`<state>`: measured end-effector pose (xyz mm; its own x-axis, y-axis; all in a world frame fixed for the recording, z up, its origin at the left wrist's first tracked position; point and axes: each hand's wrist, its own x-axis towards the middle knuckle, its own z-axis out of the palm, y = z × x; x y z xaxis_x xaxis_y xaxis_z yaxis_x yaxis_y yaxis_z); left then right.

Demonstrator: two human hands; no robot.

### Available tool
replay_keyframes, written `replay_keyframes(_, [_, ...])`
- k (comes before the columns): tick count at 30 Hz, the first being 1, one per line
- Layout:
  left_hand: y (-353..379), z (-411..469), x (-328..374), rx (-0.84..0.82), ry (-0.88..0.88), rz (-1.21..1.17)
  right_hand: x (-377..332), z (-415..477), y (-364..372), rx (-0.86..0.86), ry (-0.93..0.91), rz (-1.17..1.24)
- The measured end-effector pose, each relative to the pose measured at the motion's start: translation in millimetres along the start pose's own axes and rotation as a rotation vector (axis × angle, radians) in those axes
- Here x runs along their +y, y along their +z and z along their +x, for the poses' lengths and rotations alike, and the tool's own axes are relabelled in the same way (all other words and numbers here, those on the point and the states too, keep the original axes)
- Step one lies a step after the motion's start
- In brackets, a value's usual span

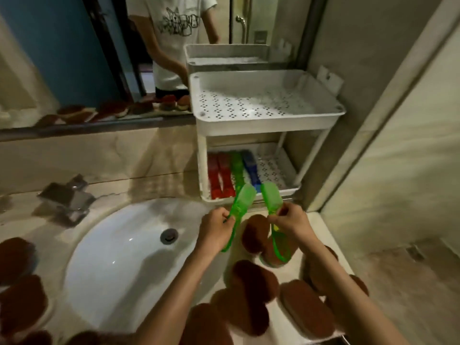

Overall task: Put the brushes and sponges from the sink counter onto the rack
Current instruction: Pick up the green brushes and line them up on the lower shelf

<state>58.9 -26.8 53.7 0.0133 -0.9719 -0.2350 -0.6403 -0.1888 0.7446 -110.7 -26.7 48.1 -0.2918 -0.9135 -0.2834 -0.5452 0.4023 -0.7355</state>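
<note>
My left hand (pixel 216 231) grips the handle of a green brush (pixel 242 200), its head pointing up toward the rack. My right hand (pixel 291 222) grips a second green brush (pixel 271 196) the same way. Both brush heads hover just in front of the lower shelf (pixel 273 168) of the white two-tier rack (pixel 263 120), where red, green and blue brushes (pixel 232 174) lie side by side. The top shelf (pixel 261 100) holds nothing. Several brown sponges (pixel 254 280) lie on the counter below my arms, and more brown sponges (pixel 20 295) sit left of the sink.
A white oval sink basin (pixel 124 257) with a drain (pixel 169 235) fills the middle. A chrome tap (pixel 67 197) stands at its back left. A mirror (pixel 87 58) backs the counter and a wall (pixel 373 120) closes off the right side.
</note>
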Motion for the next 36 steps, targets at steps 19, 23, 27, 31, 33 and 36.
replay_keyframes(19, [66.6, 156.3, 45.3, 0.132, -0.267, -0.342, -9.6, 202.5, 5.7, -0.108, -0.114, -0.366])
replay_keyframes(23, [61.9, 163.3, 36.6, 0.141, -0.276, -0.384, -18.6, 212.6, 10.3, -0.105, -0.088, -0.415])
replay_keyframes(27, [59.6, 162.6, 36.6, 0.121, -0.276, -0.457, -18.1, 217.0, 17.2, -0.136, -0.092, -0.428])
replay_keyframes(31, [58.2, 163.0, 37.4, 0.121, -0.259, -0.485, -13.4, 217.2, 22.0, -0.134, -0.113, -0.428])
replay_keyframes(33, [57.8, 161.4, 38.6, 0.111, -0.258, -0.499, -11.5, 216.2, 21.4, -0.129, -0.126, -0.464])
replay_keyframes(36, [55.2, 155.6, 44.5, 0.094, -0.241, -0.536, -9.8, 207.9, 19.9, -0.101, -0.172, -0.508])
